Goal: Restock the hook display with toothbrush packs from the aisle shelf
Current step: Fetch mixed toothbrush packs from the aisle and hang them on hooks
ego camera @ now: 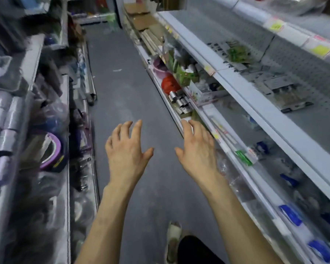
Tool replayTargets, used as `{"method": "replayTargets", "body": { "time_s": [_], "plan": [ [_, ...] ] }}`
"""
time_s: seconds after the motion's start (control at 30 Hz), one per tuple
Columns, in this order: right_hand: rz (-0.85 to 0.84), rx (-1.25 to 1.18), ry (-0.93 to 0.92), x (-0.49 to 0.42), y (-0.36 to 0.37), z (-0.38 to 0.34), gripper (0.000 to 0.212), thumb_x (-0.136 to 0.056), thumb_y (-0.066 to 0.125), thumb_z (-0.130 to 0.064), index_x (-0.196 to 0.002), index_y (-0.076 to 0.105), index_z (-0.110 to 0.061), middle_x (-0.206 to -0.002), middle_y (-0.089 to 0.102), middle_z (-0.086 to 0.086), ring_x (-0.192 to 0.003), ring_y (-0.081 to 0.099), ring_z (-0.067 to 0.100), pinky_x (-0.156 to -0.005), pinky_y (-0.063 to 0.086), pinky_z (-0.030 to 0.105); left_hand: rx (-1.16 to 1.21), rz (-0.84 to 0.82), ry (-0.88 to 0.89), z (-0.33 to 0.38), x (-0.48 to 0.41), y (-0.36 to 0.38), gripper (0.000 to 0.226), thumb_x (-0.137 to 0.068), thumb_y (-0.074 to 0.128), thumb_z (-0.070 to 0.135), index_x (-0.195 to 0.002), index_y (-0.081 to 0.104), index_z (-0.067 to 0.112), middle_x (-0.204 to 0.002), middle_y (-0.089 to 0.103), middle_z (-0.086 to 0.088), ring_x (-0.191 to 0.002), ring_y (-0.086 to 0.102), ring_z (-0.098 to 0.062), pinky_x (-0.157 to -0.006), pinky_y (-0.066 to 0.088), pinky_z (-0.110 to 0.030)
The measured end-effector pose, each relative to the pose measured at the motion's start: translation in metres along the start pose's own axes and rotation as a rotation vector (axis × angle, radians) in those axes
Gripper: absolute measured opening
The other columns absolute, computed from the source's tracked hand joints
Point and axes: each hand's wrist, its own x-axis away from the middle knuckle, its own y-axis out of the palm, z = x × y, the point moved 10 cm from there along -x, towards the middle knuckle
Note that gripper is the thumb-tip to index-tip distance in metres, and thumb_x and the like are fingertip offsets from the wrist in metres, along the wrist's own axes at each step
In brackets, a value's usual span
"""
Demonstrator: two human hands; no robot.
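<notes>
Plainly the left hand and right hand hover empty, fingers spread; blurred blue packs, perhaps toothbrushes, lie rightward, nearer that hand.

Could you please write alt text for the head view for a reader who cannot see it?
The left hand and right hand reach forward, open and empty, above a grey aisle floor between stocked shelves.

Your left hand and right hand out over the aisle.
Both sit palm-down at frame centre, fingers spread, holding nothing. The grey floor runs to the top of the frame, white shelves fill the right, and your shoe shows at bottom centre.
</notes>
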Motion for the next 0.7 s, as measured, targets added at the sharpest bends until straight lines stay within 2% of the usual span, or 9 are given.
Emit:
{"method": "replayTargets", "body": {
  "time_s": [0.1,0.3,0.47,0.7],
  "plan": [
    [0.003,-0.006,0.035,-0.052,0.018,0.011,0.087,-0.086,0.081,-0.031,-0.157,0.031,-0.017,-0.158,0.037,0.011,-0.147,0.037,0.031,-0.117,0.037,0.052,0.040,-0.029,0.046,0.001,-0.064,0.029,0.089,-0.079,0.081,0.051,-0.154,0.042,0.026,-0.156,0.044,-0.004,-0.144,0.038,-0.034,-0.107,0.044,-0.057],
    [0.040,-0.039,0.110,-0.221,0.055,0.023,0.084,-0.086,0.081,-0.033,-0.154,0.034,-0.016,-0.155,0.041,0.011,-0.145,0.039,0.031,-0.115,0.039,0.048,0.036,-0.061,0.154,0.004,-0.243,0.073,0.087,-0.082,0.077,0.054,-0.156,0.039,0.026,-0.157,0.041,-0.003,-0.147,0.035,-0.032,-0.109,0.042,-0.054],
    [0.039,-0.038,0.129,-0.337,0.072,0.024,0.086,-0.086,0.080,-0.031,-0.157,0.032,-0.018,-0.155,0.040,0.009,-0.145,0.038,0.032,-0.115,0.039,0.053,0.060,-0.034,0.214,0.004,-0.357,0.089,0.086,-0.081,0.077,0.053,-0.154,0.042,0.026,-0.155,0.044,-0.003,-0.145,0.038,-0.032,-0.109,0.042,-0.054],
    [0.080,-0.035,0.293,-0.470,0.118,0.052,0.082,-0.086,0.081,-0.032,-0.153,0.036,-0.018,-0.151,0.043,0.010,-0.140,0.045,0.032,-0.111,0.044,0.051,0.101,-0.120,0.320,0.000,-0.508,0.154,0.085,-0.083,0.074,0.055,-0.155,0.039,0.027,-0.154,0.044,-0.003,-0.144,0.039,-0.031,-0.107,0.045,-0.054]
  ]
}}
